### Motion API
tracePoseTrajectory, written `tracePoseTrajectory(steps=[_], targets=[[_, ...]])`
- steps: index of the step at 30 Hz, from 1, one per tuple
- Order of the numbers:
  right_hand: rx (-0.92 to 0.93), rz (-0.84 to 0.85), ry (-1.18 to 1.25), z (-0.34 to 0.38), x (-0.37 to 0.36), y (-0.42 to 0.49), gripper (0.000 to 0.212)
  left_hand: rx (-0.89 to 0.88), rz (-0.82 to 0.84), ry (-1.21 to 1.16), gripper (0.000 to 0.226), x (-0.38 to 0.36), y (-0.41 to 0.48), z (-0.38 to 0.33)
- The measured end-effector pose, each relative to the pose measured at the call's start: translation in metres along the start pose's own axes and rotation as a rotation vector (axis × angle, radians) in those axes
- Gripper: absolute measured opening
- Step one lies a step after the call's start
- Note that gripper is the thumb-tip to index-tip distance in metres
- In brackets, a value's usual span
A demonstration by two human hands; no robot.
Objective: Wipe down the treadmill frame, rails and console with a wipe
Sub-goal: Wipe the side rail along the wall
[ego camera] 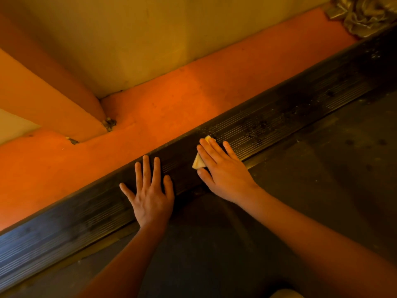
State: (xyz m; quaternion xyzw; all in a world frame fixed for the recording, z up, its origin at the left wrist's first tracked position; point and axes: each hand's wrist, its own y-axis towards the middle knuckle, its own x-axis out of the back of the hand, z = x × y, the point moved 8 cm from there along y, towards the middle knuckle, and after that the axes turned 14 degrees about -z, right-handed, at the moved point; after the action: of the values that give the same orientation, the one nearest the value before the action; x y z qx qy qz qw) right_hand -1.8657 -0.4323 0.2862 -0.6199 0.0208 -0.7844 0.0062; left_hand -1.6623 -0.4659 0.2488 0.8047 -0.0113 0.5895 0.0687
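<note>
Running diagonally from the near left to the far right, the treadmill side rail (64, 231) is a black ribbed strip. On its far side lies an orange floor (171, 104), which meets a cream wall (150, 39). A small clump of dark debris (109, 123) sits where a jutting corner of that wall meets the floor.

The left hand (150, 198) lies palm down on the rail, its fingers straight and spread wide and holding nothing. Its heel reaches the rail's near edge.

Just to its right, a folded yellow wipe (198, 162) lies on the rail under the right hand (225, 175). That hand presses it flat with straight fingers held close together, the thumb lying alongside the wipe's near corner. 1 corner of the wipe shows beyond the fingertips and another between forefinger and thumb. The 2 hands are near each other but apart.

Right of the wipe, the rail's ribs carry pale specks and dark spots. Nearer and to the right lies the dark treadmill belt (322, 179), crossed by both forearms. A crumpled grey sheet (365, 16) lies in the far right corner.
</note>
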Motion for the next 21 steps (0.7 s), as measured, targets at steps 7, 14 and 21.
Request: tracePoseTrajectory(steps=[7,14,21], targets=[[0.007,-0.009,0.010,-0.005,0.002,-0.003,0.066,-0.001,-0.003,-0.002,0.063,0.000,-0.001,-0.001],[-0.007,-0.001,-0.010,-0.007,0.000,-0.020,0.069,0.002,-0.003,0.002,0.057,-0.001,0.000,0.000],[-0.041,-0.033,0.000,-0.007,0.008,0.015,0.068,0.016,0.004,-0.010,0.058,0.001,0.000,-0.001]])
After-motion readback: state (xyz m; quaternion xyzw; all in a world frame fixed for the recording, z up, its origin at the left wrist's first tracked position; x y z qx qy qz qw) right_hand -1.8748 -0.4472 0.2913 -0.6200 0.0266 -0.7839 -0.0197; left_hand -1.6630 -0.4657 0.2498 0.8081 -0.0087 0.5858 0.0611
